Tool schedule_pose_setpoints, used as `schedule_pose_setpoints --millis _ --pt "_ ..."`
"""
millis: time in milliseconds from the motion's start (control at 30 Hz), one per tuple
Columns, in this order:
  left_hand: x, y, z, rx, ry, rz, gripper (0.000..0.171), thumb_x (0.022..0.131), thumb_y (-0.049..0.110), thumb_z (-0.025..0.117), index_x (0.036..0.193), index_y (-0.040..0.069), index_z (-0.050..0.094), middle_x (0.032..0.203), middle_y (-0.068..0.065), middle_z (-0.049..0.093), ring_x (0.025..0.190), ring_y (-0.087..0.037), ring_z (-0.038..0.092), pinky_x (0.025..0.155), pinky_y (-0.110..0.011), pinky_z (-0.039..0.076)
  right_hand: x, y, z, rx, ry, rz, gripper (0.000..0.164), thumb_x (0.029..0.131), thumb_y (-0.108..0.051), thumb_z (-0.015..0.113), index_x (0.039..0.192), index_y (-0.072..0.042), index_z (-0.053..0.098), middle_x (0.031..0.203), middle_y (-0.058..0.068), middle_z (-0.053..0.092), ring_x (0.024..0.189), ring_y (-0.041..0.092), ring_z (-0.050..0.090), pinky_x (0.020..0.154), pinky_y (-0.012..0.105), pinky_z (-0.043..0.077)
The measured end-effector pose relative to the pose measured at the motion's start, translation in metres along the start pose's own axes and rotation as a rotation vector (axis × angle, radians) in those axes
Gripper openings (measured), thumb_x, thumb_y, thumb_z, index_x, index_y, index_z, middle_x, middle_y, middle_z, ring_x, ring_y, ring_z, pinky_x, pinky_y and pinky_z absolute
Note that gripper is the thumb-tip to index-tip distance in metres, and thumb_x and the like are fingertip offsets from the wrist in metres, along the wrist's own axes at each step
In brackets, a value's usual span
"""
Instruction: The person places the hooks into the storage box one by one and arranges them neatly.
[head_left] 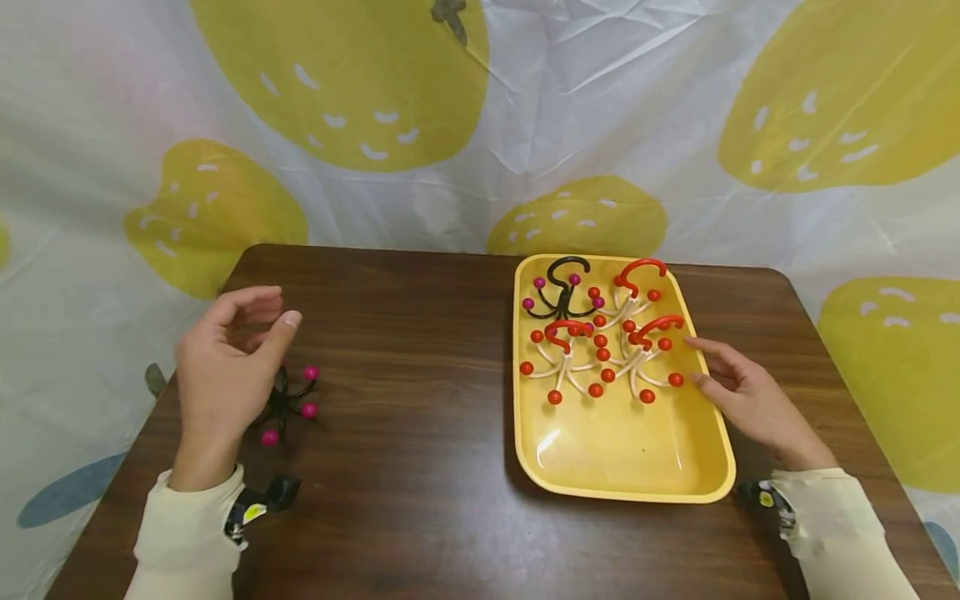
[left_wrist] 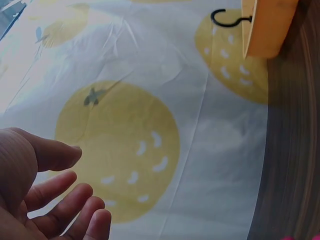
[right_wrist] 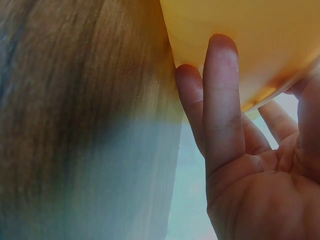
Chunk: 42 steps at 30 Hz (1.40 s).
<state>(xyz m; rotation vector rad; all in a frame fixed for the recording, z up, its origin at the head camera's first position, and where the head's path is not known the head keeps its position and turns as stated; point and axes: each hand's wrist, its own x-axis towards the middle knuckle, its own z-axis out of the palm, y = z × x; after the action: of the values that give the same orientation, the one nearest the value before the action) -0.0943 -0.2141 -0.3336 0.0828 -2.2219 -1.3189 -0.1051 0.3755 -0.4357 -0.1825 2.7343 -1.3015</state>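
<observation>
My left hand (head_left: 228,362) is raised over the left part of the table, its fingers loosely bent and thumb apart, holding nothing. Partly hidden below it lies a black pronged hook (head_left: 281,404) with pink ball tips. The yellow tray (head_left: 622,462) stands on the right. My right hand (head_left: 750,400) touches its right side, with nearly straight fingers (right_wrist: 221,85) against the outer wall. Inside, toward the back, are another black pronged hook (head_left: 564,302) with pink balls and three red hooks with white prongs and red balls, one of them the front-left red hook (head_left: 567,354).
The dark wooden table (head_left: 412,417) runs up to a white sheet (head_left: 420,208) with large yellow fruit prints behind it. Bare wood lies between the left hand and the tray. The tray's front part shows its bare floor.
</observation>
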Motion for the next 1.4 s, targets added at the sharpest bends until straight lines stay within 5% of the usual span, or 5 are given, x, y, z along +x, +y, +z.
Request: schedule_pose_setpoints --millis 467,700,933,1167,1400 --pt "-0.007 -0.034 -0.038 0.115 0.137 -0.142 0.031 0.091 0.02 0.084 0.119 0.009 0.078 0.099 0.023 0.07 0.092 0.002 0.065 0.077 -0.007 0.05 0.0 0.001 0.0 0.0 0.008 -0.016 0.056 0.108 -0.016 0.061 0.16 -0.007 0.042 0.144 0.036 0.058 0.1 -0.011 0.065 0.077 0.016 0.06" --pt "-0.015 -0.045 -0.04 0.241 0.065 -0.219 0.038 0.091 0.025 0.085 0.126 0.013 0.077 0.102 0.016 0.07 0.092 0.006 0.063 0.077 -0.003 0.048 0.0 0.001 0.001 0.004 0.015 -0.023 0.056 0.108 -0.016 0.062 0.16 -0.007 0.043 0.142 0.036 0.06 0.099 -0.01 0.065 0.077 0.016 0.06" --pt "-0.019 -0.049 -0.036 0.307 0.016 -0.217 0.041 0.092 0.024 0.084 0.129 0.011 0.075 0.12 -0.011 0.077 0.089 0.012 0.059 0.077 -0.001 0.046 -0.001 0.0 0.002 0.005 0.017 -0.017 0.055 0.108 -0.015 0.061 0.159 -0.007 0.043 0.141 0.036 0.061 0.099 -0.01 0.065 0.077 0.017 0.06" --pt "-0.021 -0.051 -0.035 0.369 0.004 -0.233 0.04 0.094 0.022 0.08 0.132 0.011 0.074 0.124 -0.012 0.078 0.083 0.022 0.051 0.072 0.002 0.042 -0.001 -0.001 0.002 0.01 0.016 -0.021 0.055 0.108 -0.016 0.061 0.159 -0.006 0.044 0.141 0.036 0.061 0.098 -0.01 0.065 0.077 0.017 0.06" --pt "-0.023 -0.055 -0.03 0.323 0.046 -0.212 0.033 0.093 0.016 0.08 0.125 0.007 0.077 0.119 -0.014 0.079 0.082 0.021 0.054 0.074 0.001 0.044 -0.001 0.0 0.002 0.001 0.025 -0.027 0.055 0.108 -0.015 0.061 0.159 -0.007 0.044 0.141 0.037 0.061 0.098 -0.011 0.065 0.077 0.016 0.059"
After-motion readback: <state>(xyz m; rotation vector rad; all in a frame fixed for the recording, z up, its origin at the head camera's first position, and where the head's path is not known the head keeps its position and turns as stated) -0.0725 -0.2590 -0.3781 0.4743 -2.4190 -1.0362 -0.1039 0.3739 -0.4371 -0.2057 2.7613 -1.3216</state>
